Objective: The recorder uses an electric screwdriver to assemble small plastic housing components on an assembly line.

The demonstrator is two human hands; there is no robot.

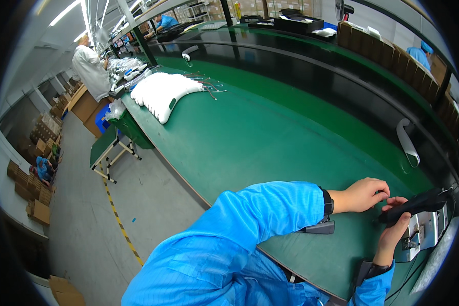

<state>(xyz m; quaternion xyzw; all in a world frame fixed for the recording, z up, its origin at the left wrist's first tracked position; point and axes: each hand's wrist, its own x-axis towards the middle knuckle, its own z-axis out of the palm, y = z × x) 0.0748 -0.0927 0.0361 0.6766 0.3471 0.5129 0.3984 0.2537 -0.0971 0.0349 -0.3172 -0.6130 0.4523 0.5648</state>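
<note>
At the right end of the green bench, my right hand grips a long black object whose kind I cannot make out. My left hand is just left of that object's near end, fingers curled in toward the thumb. Whatever those fingers may hold is hidden or too small to name. Beside and below the black object is a silver metal fixture with cables. A dark grey device lies under my left forearm.
White curved housings with wire ends are stacked farther left. White curved handles lie along the black conveyor behind the bench. Cardboard dividers stand at the far right. A small green-topped stool and a person in white are at left.
</note>
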